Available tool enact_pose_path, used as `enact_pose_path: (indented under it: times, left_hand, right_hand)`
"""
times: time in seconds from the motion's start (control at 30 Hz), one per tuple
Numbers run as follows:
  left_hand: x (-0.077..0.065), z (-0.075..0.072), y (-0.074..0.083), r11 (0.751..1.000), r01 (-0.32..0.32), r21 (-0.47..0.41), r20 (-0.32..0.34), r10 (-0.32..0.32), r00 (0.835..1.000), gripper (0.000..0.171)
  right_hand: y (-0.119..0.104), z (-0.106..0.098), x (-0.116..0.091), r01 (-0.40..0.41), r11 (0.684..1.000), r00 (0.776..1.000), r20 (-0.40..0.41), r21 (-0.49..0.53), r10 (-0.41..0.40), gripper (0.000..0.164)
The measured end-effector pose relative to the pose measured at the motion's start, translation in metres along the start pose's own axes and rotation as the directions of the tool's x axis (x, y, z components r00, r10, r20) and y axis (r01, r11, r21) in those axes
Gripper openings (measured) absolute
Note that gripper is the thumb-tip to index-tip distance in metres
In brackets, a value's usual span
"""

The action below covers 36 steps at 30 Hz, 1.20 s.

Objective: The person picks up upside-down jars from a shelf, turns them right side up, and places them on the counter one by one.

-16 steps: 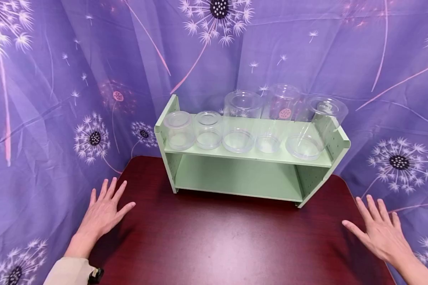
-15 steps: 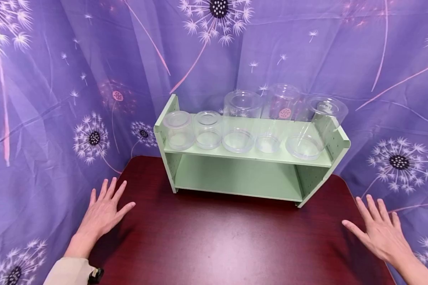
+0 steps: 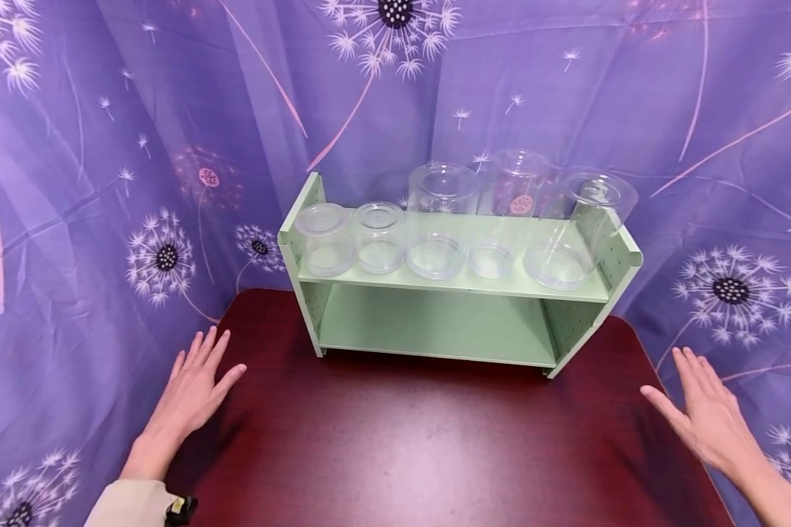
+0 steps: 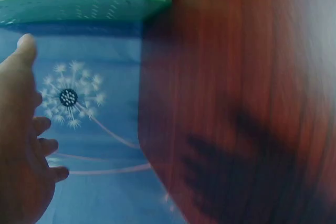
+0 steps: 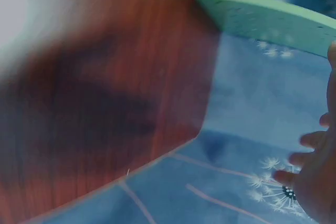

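My left hand (image 3: 187, 391) hovers over the table's left edge with straight fingers and the thumb spread, holding nothing. On the opposite side, my right hand (image 3: 708, 413) is likewise straight-fingered and holds nothing, over the right edge. Between them at the back stands a light green two-tier rack (image 3: 435, 322). Its upper shelf carries a row of clear plastic jars: a short jar (image 3: 325, 241) at the far left, another short jar (image 3: 380, 238) beside it, then a tall jar (image 3: 442, 219), a tall narrow jar (image 3: 501, 234) and a wide tall jar (image 3: 570, 241). Neither hand touches the rack.
The dark red wooden table (image 3: 382, 439) has rounded back corners. A purple curtain (image 3: 514, 73) with dandelion prints surrounds its back and sides. In the wrist views, the rack's perforated side panels (image 4: 89, 6) lie ahead of each hand, and hand shadows fall on the wood.
My right hand has turned, its fingers closer together and raised a little. The left hand has tilted slightly, fingers drawn nearer each other. The head view has shifted slightly; rack and jars stand as before.
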<state>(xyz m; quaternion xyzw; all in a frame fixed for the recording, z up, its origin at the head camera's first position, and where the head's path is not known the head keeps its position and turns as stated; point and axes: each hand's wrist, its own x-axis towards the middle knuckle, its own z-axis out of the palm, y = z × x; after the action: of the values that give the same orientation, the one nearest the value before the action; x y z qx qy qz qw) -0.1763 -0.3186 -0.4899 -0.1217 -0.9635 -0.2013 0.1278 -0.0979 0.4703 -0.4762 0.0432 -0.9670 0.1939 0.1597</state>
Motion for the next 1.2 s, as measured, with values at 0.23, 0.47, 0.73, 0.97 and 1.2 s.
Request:
enact_pose_path:
  times: [0.23, 0.47, 0.73, 0.97, 1.2]
  left_hand:
    - [0.012, -0.007, 0.032, 0.941, 0.002, -0.34, -0.193, -0.072, 0.979, 0.059]
    - [0.035, -0.027, 0.071, 0.858, -0.015, -0.513, -0.248, -0.131, 0.96, 0.055]
    - [0.078, -0.054, 0.11, 0.725, -0.127, -0.677, -0.307, -0.121, 0.944, 0.057]
    - [0.105, -0.067, 0.128, 0.725, -0.142, -0.674, -0.306, -0.098, 0.947, 0.061]
    - [0.122, -0.075, 0.137, 0.74, -0.158, -0.653, -0.315, -0.076, 0.946, 0.063]
  right_hand:
    - [-0.019, -0.021, 0.01, -0.082, 0.94, 0.989, -0.089, 0.332, 0.117, 0.066]
    - [-0.038, -0.043, 0.024, 0.099, 0.728, 0.972, -0.221, 0.679, 0.074, 0.05]
    - [-0.064, -0.07, 0.058, 0.418, 0.138, 0.907, -0.42, 0.898, -0.018, 0.042]
    - [-0.088, -0.089, 0.089, 0.474, -0.127, 0.877, -0.479, 0.872, -0.018, 0.039]
    - [-0.108, -0.103, 0.11, 0.449, 0.019, 0.893, -0.45, 0.893, 0.031, 0.038]
